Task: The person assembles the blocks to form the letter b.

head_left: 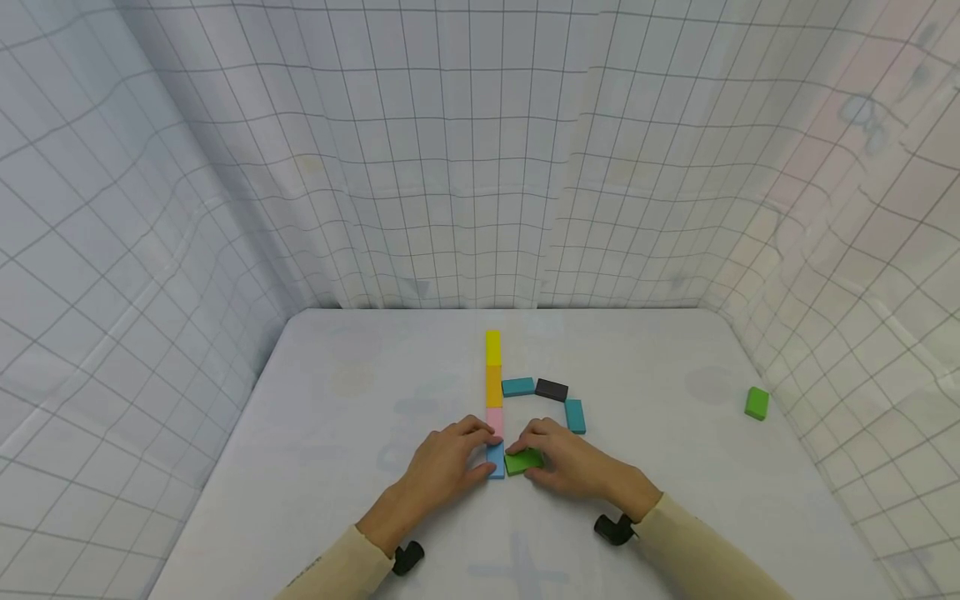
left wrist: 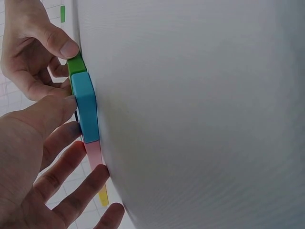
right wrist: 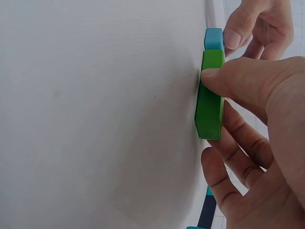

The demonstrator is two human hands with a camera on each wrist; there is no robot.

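My left hand [head_left: 444, 465] holds a light blue block [head_left: 496, 461], thumb at its near end and a fingertip by its far end. That block ends a straight column with a pink block [head_left: 494, 419], an orange block [head_left: 493, 387] and a yellow block [head_left: 492, 347]. With thumb and fingers on its long sides, my right hand [head_left: 570, 460] pinches a green block [head_left: 522, 462]. The left wrist view shows one end of the green block [left wrist: 76, 65] against the light blue block [left wrist: 86, 107]. Part of the pink block is hidden behind left fingers.
A teal block [head_left: 518, 387] lies beside the column, followed by a black block [head_left: 552, 389] and another teal block [head_left: 575, 417] in a curve. Another green block [head_left: 757, 403] lies by the table's right edge. White gridded curtains [head_left: 480, 167] enclose the white table [head_left: 315, 417].
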